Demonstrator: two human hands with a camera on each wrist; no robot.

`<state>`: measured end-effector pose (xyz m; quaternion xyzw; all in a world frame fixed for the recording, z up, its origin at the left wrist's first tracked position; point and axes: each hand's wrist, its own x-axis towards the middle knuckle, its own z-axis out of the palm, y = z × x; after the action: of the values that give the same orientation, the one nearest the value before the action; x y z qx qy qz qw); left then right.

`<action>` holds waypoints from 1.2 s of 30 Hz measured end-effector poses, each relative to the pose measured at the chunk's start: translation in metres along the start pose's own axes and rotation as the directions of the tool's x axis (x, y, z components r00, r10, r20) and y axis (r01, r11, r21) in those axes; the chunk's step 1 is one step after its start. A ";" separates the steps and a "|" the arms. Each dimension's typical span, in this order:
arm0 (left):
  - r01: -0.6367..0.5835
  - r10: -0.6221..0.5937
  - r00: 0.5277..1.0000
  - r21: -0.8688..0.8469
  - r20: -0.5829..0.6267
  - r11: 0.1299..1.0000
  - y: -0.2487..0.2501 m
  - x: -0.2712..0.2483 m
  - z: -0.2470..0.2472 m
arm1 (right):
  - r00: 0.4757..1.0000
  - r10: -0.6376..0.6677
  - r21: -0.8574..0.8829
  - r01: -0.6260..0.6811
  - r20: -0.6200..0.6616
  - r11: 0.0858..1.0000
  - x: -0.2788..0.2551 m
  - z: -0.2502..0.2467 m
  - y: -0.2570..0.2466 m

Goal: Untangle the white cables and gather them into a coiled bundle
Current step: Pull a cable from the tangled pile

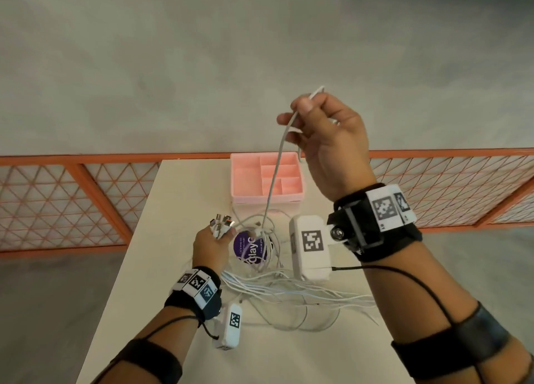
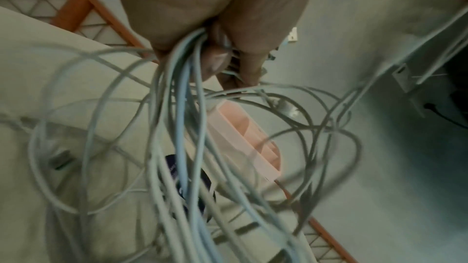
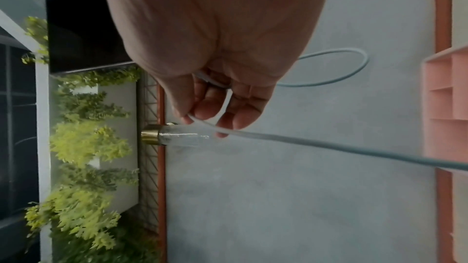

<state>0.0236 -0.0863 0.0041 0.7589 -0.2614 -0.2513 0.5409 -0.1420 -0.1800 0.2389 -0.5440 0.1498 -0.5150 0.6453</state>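
Right hand [image 1: 326, 140] pinches cable [image 1: 276, 175] running near-vertical; left hand [image 1: 209, 246] grips connector ends.

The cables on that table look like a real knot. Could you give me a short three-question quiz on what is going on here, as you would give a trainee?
1. True or false: the right hand lifts a single cable high above the table.
2. What does the left hand grip? A) the pink tray B) a bunch of cable ends C) nothing
3. Fill in: the divided tray at the far end of the table is ____ in colour.

Key: 1 true; 2 B, the cable ends stick out above its fingers; 3 pink.
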 end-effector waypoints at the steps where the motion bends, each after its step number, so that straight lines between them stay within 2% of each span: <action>1: 0.027 -0.027 0.999 0.005 -0.019 1.000 -0.001 0.003 0.000 | 1.000 -0.015 -0.010 0.015 -0.016 1.000 0.002 -0.002 -0.002; 4: 0.033 -0.035 0.998 -0.029 -0.046 0.999 0.003 0.007 0.002 | 0.999 0.008 -0.178 -0.016 -0.042 0.984 0.001 -0.012 0.006; 7: -0.072 0.064 0.996 -0.134 -0.058 0.988 0.024 -0.002 0.005 | 0.992 0.117 -0.413 -0.124 -0.042 0.902 -0.007 -0.025 0.030; 9: -0.132 0.123 0.991 -0.228 -0.053 0.965 0.041 -0.009 0.007 | 0.978 0.203 -0.484 -0.198 -0.041 0.852 -0.015 -0.032 0.048; 12: -0.154 0.189 0.979 -0.335 0.073 0.930 0.063 -0.022 0.011 | 0.950 0.311 -0.500 -0.286 -0.036 0.817 -0.026 -0.036 0.069; 15: -0.136 0.226 0.952 -0.374 0.209 0.918 0.068 -0.031 0.014 | 0.932 0.361 -0.438 -0.341 -0.040 0.832 -0.031 -0.031 0.077; 19: -0.127 0.205 0.951 -0.314 0.232 0.941 0.053 -0.035 0.016 | 0.959 0.282 -0.353 -0.272 -0.025 0.895 -0.020 -0.019 0.063; 24: -0.122 0.172 0.961 -0.226 0.216 0.966 0.029 -0.028 0.009 | 0.995 0.077 -0.118 -0.084 -0.068 0.989 0.004 0.001 0.018; 29: -0.069 0.106 0.974 -0.183 0.199 0.981 0.021 -0.022 0.006 | 0.993 -0.036 0.088 0.046 -0.110 0.995 0.022 0.009 -0.024; 33: -0.056 0.088 0.980 -0.176 0.181 0.983 0.024 -0.018 0.008 | 0.987 -0.064 0.092 0.078 -0.146 0.993 0.026 0.003 -0.027; 36: -0.011 0.053 0.989 -0.286 0.137 0.958 0.041 -0.020 0.004 | 0.980 -0.072 -0.044 0.065 -0.186 0.997 0.024 -0.015 -0.013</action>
<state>0.0011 -0.0871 0.0441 0.6489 -0.2729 -0.3313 0.6283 -0.1497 -0.2070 0.2537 -0.5101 0.2008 -0.5827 0.6000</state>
